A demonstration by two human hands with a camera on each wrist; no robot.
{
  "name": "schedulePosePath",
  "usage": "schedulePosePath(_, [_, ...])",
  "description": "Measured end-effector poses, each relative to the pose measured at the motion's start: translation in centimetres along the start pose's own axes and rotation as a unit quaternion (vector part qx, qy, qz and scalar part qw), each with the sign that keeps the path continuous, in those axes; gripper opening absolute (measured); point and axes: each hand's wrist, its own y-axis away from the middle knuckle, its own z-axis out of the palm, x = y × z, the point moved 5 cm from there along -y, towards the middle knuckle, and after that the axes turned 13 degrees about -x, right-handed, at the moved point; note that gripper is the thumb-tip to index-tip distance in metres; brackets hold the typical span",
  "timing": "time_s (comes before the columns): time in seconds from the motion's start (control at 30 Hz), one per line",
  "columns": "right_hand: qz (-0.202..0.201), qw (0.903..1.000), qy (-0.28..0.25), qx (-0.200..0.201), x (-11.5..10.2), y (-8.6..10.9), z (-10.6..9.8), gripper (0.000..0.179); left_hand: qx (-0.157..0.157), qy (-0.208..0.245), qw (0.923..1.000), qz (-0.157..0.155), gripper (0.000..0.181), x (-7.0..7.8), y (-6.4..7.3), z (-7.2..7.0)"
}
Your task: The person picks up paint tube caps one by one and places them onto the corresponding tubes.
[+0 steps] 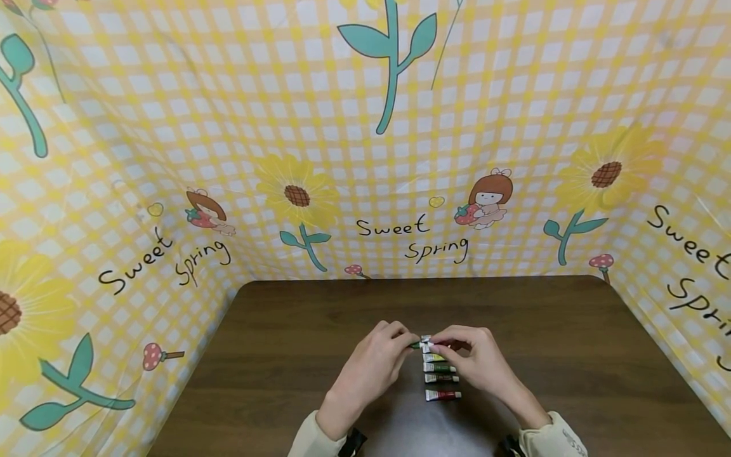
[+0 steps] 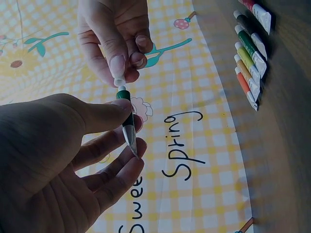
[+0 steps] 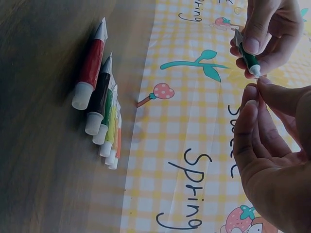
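Note:
Above the table, my left hand (image 1: pixel 372 363) pinches a small green paint tube (image 2: pixel 128 118) between thumb and fingers. The tube's crimped silver end points back toward the left palm, and its white neck faces my right hand (image 1: pixel 484 360). Thumb and fingertips of the right hand pinch a small white cap (image 2: pixel 119 82) at that neck; whether the cap is on or off the thread I cannot tell. Beneath the hands lies a row of capped paint tubes: red (image 1: pixel 443 395), black (image 1: pixel 441 379), another green (image 1: pixel 439 367) and yellow (image 3: pixel 112 130), with orange (image 2: pixel 244 85) at the far end.
The dark wooden table (image 1: pixel 274 355) runs back to a yellow checked cloth (image 1: pixel 320 127) hung behind it and at both sides. The cloth carries printed flowers and lettering. The red tube lies a little apart from the others, nearest the body.

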Motion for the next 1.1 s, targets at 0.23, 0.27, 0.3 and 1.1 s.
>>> schedulePosePath(0.23, [0.002, 1.0, -0.002, -0.005, 0.25, -0.06, 0.11, 0.014, -0.005, 0.002, 1.0, -0.003, 0.016, 0.16, -0.05, -0.12])
schedulePosePath(0.27, [0.002, 1.0, -0.002, -0.005, 0.28, -0.06, 0.12, 0.015, -0.005, 0.003, 1.0, -0.002, 0.016, 0.18, -0.04, -0.13])
schedulePosePath(0.3, [0.002, 1.0, -0.001, -0.005, 0.29, -0.06, 0.13, 0.016, -0.005, 0.004, 1.0, -0.001, 0.016, 0.21, -0.03, -0.13])
schedulePosePath(1.1, [-0.011, 0.9999, 0.001, -0.004, 0.1, 0.05, 0.18, 0.017, 0.007, 0.015, 0.9992, 0.037, 0.017, 0.13, -0.42, 0.64])
